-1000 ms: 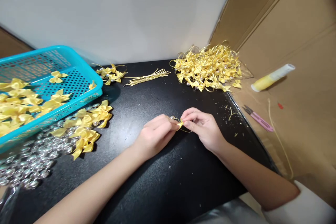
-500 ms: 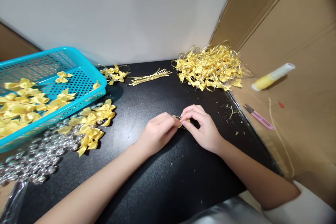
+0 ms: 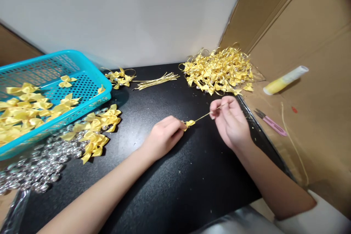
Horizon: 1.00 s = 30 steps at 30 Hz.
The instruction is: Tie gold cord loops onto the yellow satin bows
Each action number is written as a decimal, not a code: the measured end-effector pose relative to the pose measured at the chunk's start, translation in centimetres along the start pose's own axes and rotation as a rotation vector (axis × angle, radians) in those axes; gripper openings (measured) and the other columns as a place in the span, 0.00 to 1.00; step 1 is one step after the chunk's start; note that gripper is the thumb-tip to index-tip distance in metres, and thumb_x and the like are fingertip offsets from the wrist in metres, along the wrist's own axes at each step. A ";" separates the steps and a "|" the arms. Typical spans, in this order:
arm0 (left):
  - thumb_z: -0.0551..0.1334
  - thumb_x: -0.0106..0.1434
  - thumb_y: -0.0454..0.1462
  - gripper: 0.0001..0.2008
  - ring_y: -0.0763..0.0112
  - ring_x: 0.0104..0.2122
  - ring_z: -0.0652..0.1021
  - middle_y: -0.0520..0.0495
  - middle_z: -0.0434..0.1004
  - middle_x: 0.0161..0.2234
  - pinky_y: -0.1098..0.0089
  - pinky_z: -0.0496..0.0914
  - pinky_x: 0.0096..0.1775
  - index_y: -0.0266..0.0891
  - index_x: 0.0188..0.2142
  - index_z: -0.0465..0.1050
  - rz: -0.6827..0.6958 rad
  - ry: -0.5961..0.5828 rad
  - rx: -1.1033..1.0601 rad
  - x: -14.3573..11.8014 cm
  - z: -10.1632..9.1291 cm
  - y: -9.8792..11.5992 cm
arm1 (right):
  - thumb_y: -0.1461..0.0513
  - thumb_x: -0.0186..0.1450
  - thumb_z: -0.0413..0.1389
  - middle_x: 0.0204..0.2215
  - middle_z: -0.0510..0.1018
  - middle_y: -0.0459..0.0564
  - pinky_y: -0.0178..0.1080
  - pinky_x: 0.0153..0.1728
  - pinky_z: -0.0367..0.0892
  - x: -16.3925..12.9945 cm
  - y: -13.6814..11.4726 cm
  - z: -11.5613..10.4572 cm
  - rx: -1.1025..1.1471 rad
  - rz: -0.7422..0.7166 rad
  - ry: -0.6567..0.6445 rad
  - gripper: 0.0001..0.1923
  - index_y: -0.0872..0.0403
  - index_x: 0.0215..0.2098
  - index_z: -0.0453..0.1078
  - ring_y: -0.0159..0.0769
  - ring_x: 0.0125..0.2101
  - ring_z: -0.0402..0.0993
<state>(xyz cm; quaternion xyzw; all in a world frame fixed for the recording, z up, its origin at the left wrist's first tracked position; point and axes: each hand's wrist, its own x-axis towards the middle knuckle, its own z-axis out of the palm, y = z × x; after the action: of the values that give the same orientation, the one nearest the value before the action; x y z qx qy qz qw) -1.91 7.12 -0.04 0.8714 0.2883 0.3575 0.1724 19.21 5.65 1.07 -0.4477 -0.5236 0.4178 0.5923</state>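
Since half a second ago, my right hand (image 3: 231,120) has drawn away toward 2 o'clock, pulling the gold wire (image 3: 204,116) taut from the yellow bow (image 3: 189,123); before, both hands met over it. From left to right: the blue basket (image 3: 82,108) at 9 o'clock holds loose bows within reach, with clear beads (image 3: 41,164) and a small bow pile (image 3: 95,131) spilled beside it, feeding the work. At 12 o'clock lie spare wire strands (image 3: 156,80). My left hand (image 3: 164,139) pinches the bow closed between thumb and fingers, anchoring it just above the black table (image 3: 178,190) at centre so the wire can tighten. My right hand grips the wire's free end, fingers closed on it. At 1 o'clock the finished pile (image 3: 219,71) collects; scissors (image 3: 270,122) and a tube (image 3: 285,79) rest at 3 o'clock on cardboard.
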 end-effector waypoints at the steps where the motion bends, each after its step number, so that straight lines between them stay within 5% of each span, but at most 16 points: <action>1: 0.58 0.65 0.28 0.06 0.70 0.31 0.79 0.46 0.80 0.30 0.71 0.74 0.35 0.37 0.36 0.73 -0.036 0.013 0.001 0.1 0.0 -0.1 | 0.52 0.70 0.49 0.27 0.66 0.43 0.36 0.27 0.63 0.3 -0.4 -0.5 0.025 -0.017 0.026 0.09 0.46 0.37 0.54 0.33 0.25 0.62; 11: 0.60 0.63 0.31 0.07 0.68 0.31 0.81 0.46 0.84 0.32 0.70 0.72 0.34 0.38 0.36 0.79 -0.296 0.005 -0.082 0.4 -0.3 -1.6 | 0.58 0.66 0.60 0.23 0.54 0.42 0.36 0.22 0.53 1.7 -5.0 -4.8 0.220 -0.218 0.271 0.12 0.49 0.27 0.65 0.26 0.22 0.56; 18: 0.62 0.62 0.34 0.07 0.68 0.30 0.79 0.44 0.84 0.32 0.70 0.70 0.34 0.37 0.35 0.80 -0.511 -0.076 -0.290 1.0 -0.4 -1.1 | 0.59 0.66 0.60 0.22 0.60 0.42 0.34 0.23 0.61 1.9 -5.9 -6.1 0.233 -0.270 0.420 0.10 0.42 0.27 0.74 0.27 0.22 0.58; 24: 0.65 0.59 0.36 0.05 0.72 0.29 0.78 0.45 0.82 0.30 0.71 0.71 0.35 0.34 0.31 0.77 -0.732 -0.185 -0.932 0.7 0.2 -0.1 | 0.66 0.67 0.57 0.21 0.61 0.41 0.28 0.26 0.67 2.9 -5.2 -6.6 0.433 -0.293 0.524 0.13 0.50 0.24 0.71 0.24 0.22 0.62; 30: 0.63 0.55 0.31 0.05 0.67 0.36 0.83 0.43 0.84 0.39 0.69 0.75 0.39 0.36 0.25 0.67 -0.903 0.001 -1.508 0.4 1.3 0.9 | 0.69 0.71 0.47 0.19 0.61 0.40 0.26 0.26 0.68 3.5 -2.7 -6.4 0.529 -0.010 0.644 0.18 0.55 0.23 0.64 0.24 0.21 0.62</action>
<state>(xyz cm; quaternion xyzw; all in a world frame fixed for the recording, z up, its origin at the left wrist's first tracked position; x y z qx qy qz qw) -0.38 6.51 -0.24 0.3279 0.2928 0.3507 0.8269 26.00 7.81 4.19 -0.3853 -0.1885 0.3737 0.8224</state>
